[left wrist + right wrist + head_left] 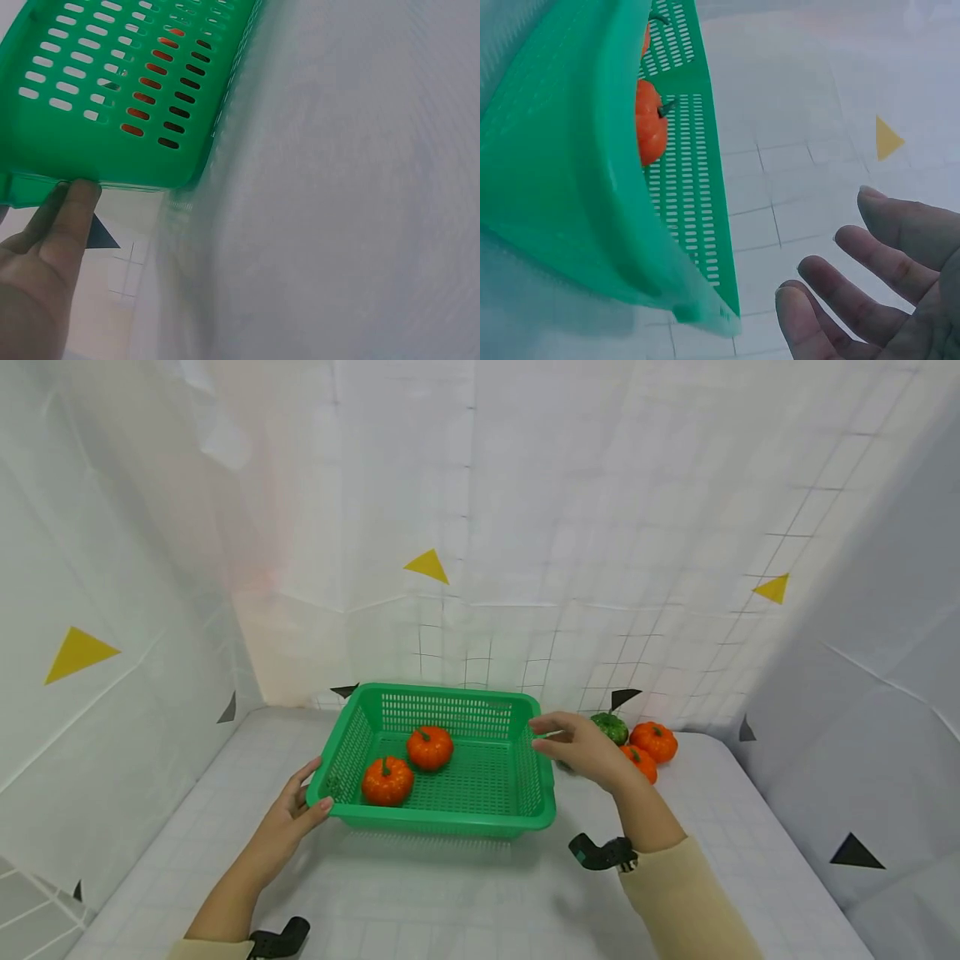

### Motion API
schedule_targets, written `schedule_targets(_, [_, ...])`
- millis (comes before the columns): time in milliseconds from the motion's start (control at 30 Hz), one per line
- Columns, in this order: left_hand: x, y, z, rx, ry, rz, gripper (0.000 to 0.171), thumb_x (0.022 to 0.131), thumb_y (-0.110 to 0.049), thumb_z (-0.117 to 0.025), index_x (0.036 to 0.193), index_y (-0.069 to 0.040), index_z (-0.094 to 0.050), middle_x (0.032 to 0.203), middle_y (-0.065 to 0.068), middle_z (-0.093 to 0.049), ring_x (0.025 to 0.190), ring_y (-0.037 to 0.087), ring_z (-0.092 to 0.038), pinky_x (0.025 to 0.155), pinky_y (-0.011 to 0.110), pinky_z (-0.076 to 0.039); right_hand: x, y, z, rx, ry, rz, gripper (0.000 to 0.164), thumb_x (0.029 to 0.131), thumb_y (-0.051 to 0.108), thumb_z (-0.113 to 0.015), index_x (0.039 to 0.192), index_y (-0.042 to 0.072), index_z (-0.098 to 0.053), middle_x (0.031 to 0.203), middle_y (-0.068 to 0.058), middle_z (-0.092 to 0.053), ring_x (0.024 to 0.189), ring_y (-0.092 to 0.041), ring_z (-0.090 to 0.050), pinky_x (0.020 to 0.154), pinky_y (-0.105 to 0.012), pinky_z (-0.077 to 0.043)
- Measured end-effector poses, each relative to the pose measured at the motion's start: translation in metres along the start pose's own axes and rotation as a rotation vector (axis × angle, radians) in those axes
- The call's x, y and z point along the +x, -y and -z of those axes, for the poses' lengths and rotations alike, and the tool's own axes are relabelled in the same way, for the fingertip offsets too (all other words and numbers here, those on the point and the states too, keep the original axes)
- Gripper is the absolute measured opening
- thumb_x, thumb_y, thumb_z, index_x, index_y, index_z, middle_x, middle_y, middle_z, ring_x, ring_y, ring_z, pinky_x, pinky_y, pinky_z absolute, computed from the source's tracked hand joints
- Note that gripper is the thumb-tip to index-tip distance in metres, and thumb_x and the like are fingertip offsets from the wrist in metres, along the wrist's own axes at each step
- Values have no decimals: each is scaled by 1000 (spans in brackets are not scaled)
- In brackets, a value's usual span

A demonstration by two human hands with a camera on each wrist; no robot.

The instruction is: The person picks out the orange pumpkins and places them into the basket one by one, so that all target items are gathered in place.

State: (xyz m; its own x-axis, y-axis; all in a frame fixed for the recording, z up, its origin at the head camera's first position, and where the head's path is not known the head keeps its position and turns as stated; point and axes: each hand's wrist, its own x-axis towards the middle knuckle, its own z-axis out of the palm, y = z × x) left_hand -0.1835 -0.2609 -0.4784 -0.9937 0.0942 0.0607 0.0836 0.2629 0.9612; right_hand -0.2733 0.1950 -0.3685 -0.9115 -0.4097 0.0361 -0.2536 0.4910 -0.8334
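Observation:
A green slotted plastic basket [442, 821] is in the middle of the head view, with two small orange pumpkins [387, 782] in its left half. My left hand [288, 818] grips the basket's left end, thumb on the front corner of the rim. In the left wrist view, fingers [73, 221] reach the rim below the slotted wall. Near the right end is my right hand [581, 745], its fingers spread and loosely bent around nothing. The right wrist view shows a gap between these fingers [855, 304] and the basket wall [607, 187].
Behind my right hand, two more orange pumpkins [654, 742] and a green bumpy vegetable [611, 727] sit on the white table [420, 910], partly hidden. White sheeting [525, 510] with yellow and black triangles encloses the table at the back and sides.

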Motion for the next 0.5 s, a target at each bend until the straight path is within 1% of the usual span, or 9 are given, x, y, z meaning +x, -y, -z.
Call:
schedule_targets(167, [-1, -1, 0, 2, -1, 5, 75, 103, -21, -58, 162, -23, -10, 150, 27, -37, 134, 41, -43, 96, 24, -47, -12, -7, 6, 4, -39, -20, 49, 98, 29, -67, 140, 5, -56, 139, -15, -58, 123, -32, -57, 99, -49, -49])
schedule_targets(233, [-3, -2, 0, 1, -1, 9, 75, 104, -21, -58, 162, -22, -10, 151, 27, -37, 134, 41, -43, 95, 23, -47, -17, -11, 8, 0, -58, -37, 49, 98, 30, -68, 139, 7, -57, 138, -13, -59, 124, -32, -56, 99, -50, -49])
schedule_targets(333, [-5, -3, 0, 2, -2, 11, 75, 104, -22, -58, 162, -22, -10, 152, 27, -36, 135, 41, -42, 96, 23, -47, -23, -19, 11, -3, -89, -38, 46, 97, 28, -68, 137, 6, -59, 136, -13, -60, 122, -32, -57, 99, -51, -49])
schedule_targets(500, [-4, -6, 0, 12, 4, 8, 75, 104, -23, -58, 162, -24, -10, 154, 28, -33, 137, 41, -39, 99, 30, -48, -33, -34, 17, -6, -141, -30, 44, 97, 27, -68, 134, 3, -60, 133, -15, -61, 116, -31, -61, 96, -47, -51])
